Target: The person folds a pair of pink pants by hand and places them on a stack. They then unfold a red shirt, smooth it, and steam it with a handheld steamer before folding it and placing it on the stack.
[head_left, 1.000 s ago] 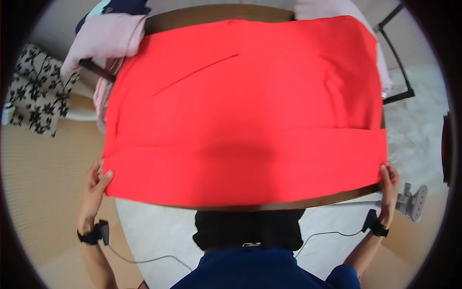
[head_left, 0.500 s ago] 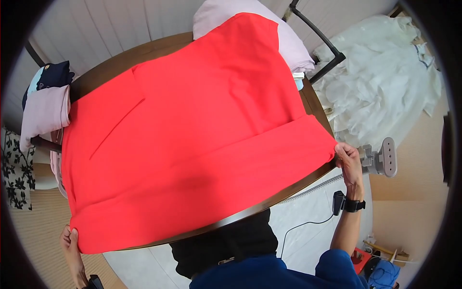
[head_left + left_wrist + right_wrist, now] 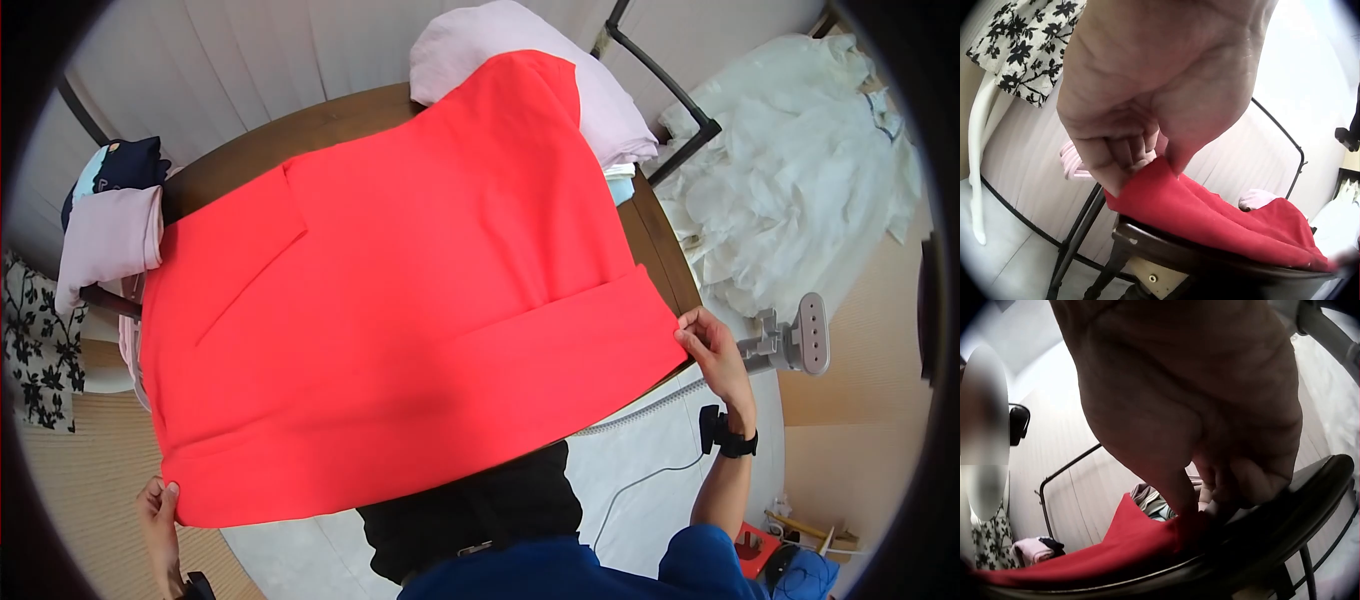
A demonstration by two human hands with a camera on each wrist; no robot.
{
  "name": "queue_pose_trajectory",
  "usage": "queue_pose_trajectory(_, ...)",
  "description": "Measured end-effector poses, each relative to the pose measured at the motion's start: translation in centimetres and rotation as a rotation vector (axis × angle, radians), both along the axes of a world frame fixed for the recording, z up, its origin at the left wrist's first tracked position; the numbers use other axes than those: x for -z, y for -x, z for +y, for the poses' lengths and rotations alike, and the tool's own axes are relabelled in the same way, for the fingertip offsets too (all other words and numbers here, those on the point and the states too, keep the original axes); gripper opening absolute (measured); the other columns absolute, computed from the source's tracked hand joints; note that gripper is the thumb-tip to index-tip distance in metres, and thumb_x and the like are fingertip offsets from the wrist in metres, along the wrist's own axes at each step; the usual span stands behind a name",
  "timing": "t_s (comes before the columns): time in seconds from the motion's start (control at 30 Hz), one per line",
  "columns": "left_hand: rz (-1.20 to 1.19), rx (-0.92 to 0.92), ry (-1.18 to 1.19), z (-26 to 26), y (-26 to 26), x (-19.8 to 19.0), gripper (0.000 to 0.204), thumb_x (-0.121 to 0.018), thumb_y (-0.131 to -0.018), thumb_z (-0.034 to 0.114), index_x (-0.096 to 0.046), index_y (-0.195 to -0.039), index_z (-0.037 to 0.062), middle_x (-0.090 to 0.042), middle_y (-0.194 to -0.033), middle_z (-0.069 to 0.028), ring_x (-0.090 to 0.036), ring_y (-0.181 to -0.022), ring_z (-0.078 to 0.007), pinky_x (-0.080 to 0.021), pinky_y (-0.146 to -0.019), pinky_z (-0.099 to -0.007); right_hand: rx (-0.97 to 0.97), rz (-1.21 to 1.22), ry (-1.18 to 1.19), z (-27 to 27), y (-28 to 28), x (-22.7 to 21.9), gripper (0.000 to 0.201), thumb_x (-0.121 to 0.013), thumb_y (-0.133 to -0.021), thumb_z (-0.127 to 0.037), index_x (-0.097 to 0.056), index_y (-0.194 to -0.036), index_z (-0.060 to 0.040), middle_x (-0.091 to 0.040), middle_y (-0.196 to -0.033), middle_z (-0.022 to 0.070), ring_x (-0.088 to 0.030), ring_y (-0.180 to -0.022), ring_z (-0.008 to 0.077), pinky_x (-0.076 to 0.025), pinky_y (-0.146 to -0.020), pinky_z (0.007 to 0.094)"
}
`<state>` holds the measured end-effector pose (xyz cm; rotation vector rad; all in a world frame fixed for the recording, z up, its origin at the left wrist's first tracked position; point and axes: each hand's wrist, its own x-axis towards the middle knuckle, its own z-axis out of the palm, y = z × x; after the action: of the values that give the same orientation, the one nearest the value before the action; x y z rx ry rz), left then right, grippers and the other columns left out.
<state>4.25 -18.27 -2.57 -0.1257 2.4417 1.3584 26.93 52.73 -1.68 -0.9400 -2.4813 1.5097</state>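
A large red cloth (image 3: 400,300) lies spread over a dark wooden table (image 3: 330,118), with a folded band along the edge nearest the body. My left hand (image 3: 160,520) pinches its near left corner between thumb and fingers; the left wrist view shows that hand (image 3: 1160,87) gripping the cloth (image 3: 1210,219) at the table edge. On the other side my right hand (image 3: 715,355) pinches the near right corner. In the right wrist view, the thumb and fingers of that hand (image 3: 1191,406) hold the cloth (image 3: 1129,544), their tips partly in shadow.
Folded pink cloth (image 3: 110,235) and a dark blue item (image 3: 130,165) sit at the left; a pale pink bundle (image 3: 500,50) lies at the back. To the right are a black metal frame (image 3: 665,75), white ruffled fabric (image 3: 790,170) and a grey steamer head (image 3: 812,335).
The head view has turned toward the right, showing more white fabric. Since half a second ago, the right hand and its corner have shifted slightly left and down; both hands keep their hold.
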Motion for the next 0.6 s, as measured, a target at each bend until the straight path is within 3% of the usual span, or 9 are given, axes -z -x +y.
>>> queue_pose_trajectory(0.13, 0.023, 0.037, 0.022, -1.4, 0.4, 0.1, 0.016, -0.063, -0.1, 0.012, -0.056, -0.087, 0.0066, -0.053, -0.077, 0.0054, -0.043, -0.067, -0.0035, -0.033, -0.059, -0.0203, -0.02, 0.033, -0.147, -0.4, 1.4, -1.0, 0.026, -0.061, -0.101, -0.009, -0.056, -0.126, -0.0037, -0.057, -0.101, -0.0012, -0.049, -0.084, 0.0057, -0.043, -0.077, 0.0213)
queue_pose_trajectory(0.17, 0.158, -0.007, 0.092, -0.4, 0.5, 0.2, 0.008, -0.064, -0.099, 0.01, -0.059, -0.101, 0.0034, -0.058, -0.087, 0.0011, -0.051, -0.077, -0.0078, -0.04, -0.068, -0.0235, -0.022, 0.079, -0.178, -0.6, 2.2, -1.4, 0.033, -0.06, -0.101, -0.009, -0.054, -0.133, -0.004, -0.059, -0.11, 0.0013, -0.051, -0.089, 0.007, -0.045, -0.082, 0.0225)
queue_pose_trajectory(0.2, 0.296, -0.062, 0.169, 0.6, 0.5, -0.2, 0.019, -0.064, -0.097, 0.008, -0.061, -0.115, 0.0001, -0.063, -0.096, -0.0032, -0.058, -0.088, -0.0122, -0.047, -0.077, -0.0268, -0.048, 0.075, -0.092, -0.5, 2.6, -1.7, 0.043, -0.06, -0.102, -0.01, -0.05, -0.143, -0.0056, -0.058, -0.126, 0.0048, -0.055, -0.1, 0.01, -0.046, -0.092, 0.0245)
queue_pose_trajectory(0.27, 0.439, 0.146, 0.384, 3.6, 0.8, -2.2, 0.044, -0.067, -0.095, 0.008, -0.053, -0.136, 0.0006, -0.064, -0.117, -0.0101, -0.06, -0.112, -0.0222, -0.045, -0.1, -0.0361, -0.179, 0.051, -0.128, -0.2, 4.0, -1.5, 0.053, -0.065, -0.098, -0.012, -0.047, -0.147, -0.0059, -0.055, -0.133, 0.0062, -0.054, -0.117, 0.0161, -0.045, -0.099, 0.0281)
queue_pose_trajectory(0.37, 0.489, 0.396, 0.431, 10.5, 1.1, -5.0, 0.059, -0.072, -0.086, 0.008, -0.051, -0.141, 0.0048, -0.048, -0.147, -0.0168, -0.046, -0.137, -0.0335, -0.035, -0.115, -0.0424, -0.402, 0.011, -0.13, 0.4, 7.0, -1.7, 0.066, -0.073, -0.088, -0.012, -0.047, -0.148, -0.0054, -0.045, -0.142, 0.0081, -0.045, -0.129, 0.0208, -0.041, -0.104, 0.0341)
queue_pose_trajectory(0.4, 0.452, 0.481, 0.491, 11.7, 1.0, -5.2, 0.067, -0.073, -0.087, 0.016, -0.046, -0.148, 0.0068, -0.041, -0.153, -0.0179, -0.038, -0.143, -0.0371, -0.03, -0.12, -0.0461, -0.418, -0.001, -0.131, 0.5, 7.8, -1.6, 0.065, -0.075, -0.086, -0.013, -0.05, -0.145, -0.0048, -0.045, -0.142, 0.0077, -0.045, -0.129, 0.0208, -0.04, -0.105, 0.035)
queue_pose_trajectory(0.43, 0.45, 0.455, 0.5, 12.5, 1.1, -5.1, 0.067, -0.073, -0.087, 0.016, -0.046, -0.148, 0.0068, -0.041, -0.153, -0.0179, -0.038, -0.143, -0.0371, -0.03, -0.12, -0.0461, -0.428, -0.016, -0.135, 0.6, 8.4, -1.5, 0.065, -0.077, -0.084, -0.014, -0.052, -0.143, -0.0043, -0.044, -0.142, 0.0073, -0.045, -0.129, 0.0208, -0.039, -0.106, 0.0359)
queue_pose_trajectory(0.5, 0.449, 0.749, 0.661, 13.3, 1.3, -4.3, 0.075, -0.069, -0.091, 0.03, -0.037, -0.156, 0.0103, -0.031, -0.161, -0.0173, -0.025, -0.151, -0.0381, -0.023, -0.123, -0.0496, -0.494, -0.026, -0.15, 0.6, 9.4, -1.8, 0.062, -0.078, -0.082, -0.012, -0.055, -0.139, -0.0035, -0.042, -0.143, 0.0068, -0.044, -0.13, 0.0209, -0.038, -0.107, 0.0359)
queue_pose_trajectory(0.6, 0.39, 0.786, 0.715, 12.5, 1.7, -2.3, 0.079, -0.062, -0.095, 0.041, -0.029, -0.16, 0.0127, -0.019, -0.167, -0.0164, -0.012, -0.155, -0.0387, -0.014, -0.125, -0.0532, -0.512, 0.015, -0.098, 1.0, 10.2, -0.9, 0.056, -0.08, -0.08, -0.009, -0.06, -0.131, -0.0018, -0.046, -0.138, 0.0058, -0.047, -0.126, 0.0193, -0.038, -0.108, 0.0341)
